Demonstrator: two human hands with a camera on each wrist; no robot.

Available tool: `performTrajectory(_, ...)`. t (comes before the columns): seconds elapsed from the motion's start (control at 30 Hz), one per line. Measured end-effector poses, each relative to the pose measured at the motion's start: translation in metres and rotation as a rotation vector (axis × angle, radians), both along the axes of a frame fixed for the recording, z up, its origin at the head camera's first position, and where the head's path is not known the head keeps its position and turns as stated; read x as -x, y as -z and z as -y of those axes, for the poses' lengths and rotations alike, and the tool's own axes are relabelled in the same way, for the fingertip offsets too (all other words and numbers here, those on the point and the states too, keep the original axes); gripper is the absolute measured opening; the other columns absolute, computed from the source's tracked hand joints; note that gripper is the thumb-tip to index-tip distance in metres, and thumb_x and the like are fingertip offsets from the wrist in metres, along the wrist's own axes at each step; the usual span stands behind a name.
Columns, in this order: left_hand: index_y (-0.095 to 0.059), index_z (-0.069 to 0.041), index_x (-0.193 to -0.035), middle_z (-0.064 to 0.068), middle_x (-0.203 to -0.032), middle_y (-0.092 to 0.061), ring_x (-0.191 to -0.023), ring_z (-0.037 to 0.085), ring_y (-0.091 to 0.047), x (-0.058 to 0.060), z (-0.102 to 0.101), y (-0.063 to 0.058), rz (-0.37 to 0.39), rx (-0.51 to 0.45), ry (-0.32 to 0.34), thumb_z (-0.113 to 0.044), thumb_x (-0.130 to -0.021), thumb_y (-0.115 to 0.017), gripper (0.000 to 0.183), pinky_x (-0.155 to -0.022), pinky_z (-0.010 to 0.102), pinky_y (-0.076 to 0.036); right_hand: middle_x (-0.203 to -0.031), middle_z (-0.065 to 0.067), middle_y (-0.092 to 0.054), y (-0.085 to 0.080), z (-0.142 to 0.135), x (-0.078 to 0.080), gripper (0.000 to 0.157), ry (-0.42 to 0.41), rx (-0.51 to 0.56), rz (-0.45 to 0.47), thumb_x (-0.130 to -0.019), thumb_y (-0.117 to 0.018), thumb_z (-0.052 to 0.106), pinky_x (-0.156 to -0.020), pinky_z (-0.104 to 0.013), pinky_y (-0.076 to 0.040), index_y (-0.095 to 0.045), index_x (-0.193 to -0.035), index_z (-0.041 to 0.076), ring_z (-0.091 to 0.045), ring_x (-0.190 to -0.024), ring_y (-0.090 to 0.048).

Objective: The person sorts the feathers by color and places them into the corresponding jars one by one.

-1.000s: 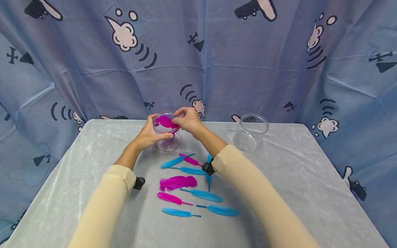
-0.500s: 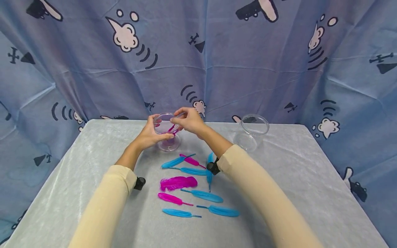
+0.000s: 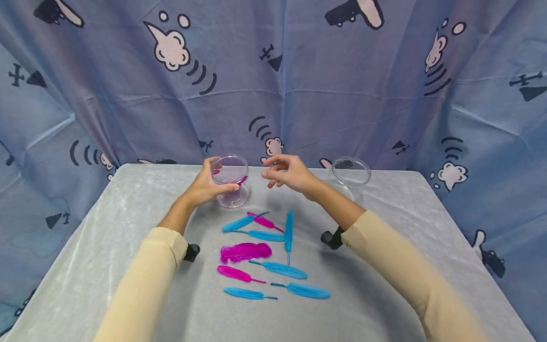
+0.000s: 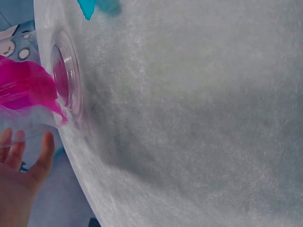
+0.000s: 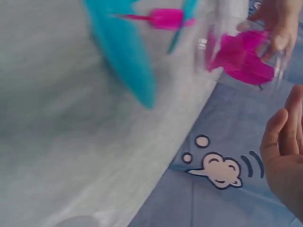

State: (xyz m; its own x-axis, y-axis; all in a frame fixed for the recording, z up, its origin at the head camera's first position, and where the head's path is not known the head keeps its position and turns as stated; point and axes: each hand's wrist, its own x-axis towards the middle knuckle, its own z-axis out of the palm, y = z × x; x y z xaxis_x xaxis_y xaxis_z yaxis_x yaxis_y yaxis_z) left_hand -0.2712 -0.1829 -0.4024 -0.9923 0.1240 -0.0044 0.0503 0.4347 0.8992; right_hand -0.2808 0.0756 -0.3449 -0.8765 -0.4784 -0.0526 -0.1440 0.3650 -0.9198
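The left hand grips a clear, round plastic jar with magenta feathers inside, while the right hand, loosely bent around nothing, hangs nearer the slim blue feather lying lengthwise toward the person.

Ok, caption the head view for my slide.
A clear jar in the left grip, the right grip empty beside it, blue feathers and pink feathers scattered across the pale table.

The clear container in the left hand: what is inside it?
Inside the clear container are pink feathers; they overlap and the left hand covers part, so their number cannot be seen.
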Motion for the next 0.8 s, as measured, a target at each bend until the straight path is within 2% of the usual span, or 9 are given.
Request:
performTrajectory(0.13, -0.012, -0.013, -0.143, 0.014, -0.144, -0.030, -0.133, 0.028, -0.028, 0.000, 0.001, 0.000, 0.000, 0.011, 0.002, -0.039, -0.068, -0.081, 0.106, -0.106, 0.047, -0.028, -0.098, -0.013, -0.068, 0.006, -0.009, -0.014, 0.035, -0.075, -0.013, 0.067, -0.083, -0.070, 0.020, -0.082, -0.044, -0.050, -0.058, -0.113, 0.005, -0.030, -0.082, -0.066)
performTrajectory(0.27, -0.013, -0.014, -0.142, 0.013, -0.144, -0.030, -0.133, 0.027, -0.029, 0.000, 0.002, 0.001, 0.004, 0.008, -0.005, -0.040, -0.067, -0.082, 0.106, -0.106, 0.047, -0.028, -0.101, -0.020, -0.066, 0.011, -0.010, -0.031, 0.033, -0.121, -0.025, 0.132, -0.082, -0.069, 0.008, -0.086, -0.042, -0.049, -0.057, -0.112, -0.002, -0.033, -0.088, -0.065)
performTrajectory(0.43, -0.012, -0.013, -0.143, 0.014, -0.144, -0.030, -0.133, 0.028, -0.028, -0.001, 0.003, 0.000, 0.003, 0.012, 0.009, -0.041, -0.067, -0.081, 0.106, -0.106, 0.048, -0.028, -0.099, -0.020, -0.067, 0.039, -0.010, -0.033, 0.035, -0.122, -0.059, 0.111, -0.080, -0.071, 0.004, -0.083, -0.032, -0.050, -0.058, -0.111, -0.004, -0.021, -0.088, -0.067)
performTrajectory(0.57, -0.012, -0.009, -0.143, 0.019, -0.144, -0.028, -0.133, 0.032, -0.027, -0.006, 0.000, -0.010, 0.005, -0.020, 0.027, -0.032, -0.070, -0.081, 0.103, -0.106, 0.049, -0.026, -0.093, -0.017, -0.069, 0.060, -0.012, -0.030, 0.039, -0.107, -0.054, 0.094, -0.077, -0.073, 0.005, -0.079, -0.031, -0.052, -0.057, -0.111, -0.006, -0.018, -0.082, -0.067)
performTrajectory(0.7, -0.012, -0.004, -0.142, 0.023, -0.143, -0.027, -0.133, 0.037, -0.025, -0.016, -0.005, -0.025, 0.015, -0.042, 0.039, -0.022, -0.073, -0.079, 0.098, -0.106, 0.051, -0.025, -0.089, -0.015, -0.069, 0.069, -0.013, -0.031, 0.038, -0.108, -0.054, 0.082, -0.076, -0.074, 0.004, -0.077, -0.031, -0.053, -0.058, -0.109, -0.008, -0.019, -0.079, -0.068)
performTrajectory(0.8, -0.011, -0.002, -0.142, 0.024, -0.144, -0.026, -0.133, 0.037, -0.025, -0.022, -0.008, -0.032, 0.016, -0.030, 0.040, -0.020, -0.075, -0.078, 0.096, -0.106, 0.050, -0.025, -0.088, -0.014, -0.069, 0.074, -0.013, -0.032, 0.036, -0.112, -0.058, 0.066, -0.076, -0.074, 0.003, -0.076, -0.031, -0.053, -0.058, -0.107, -0.007, -0.019, -0.078, -0.067)
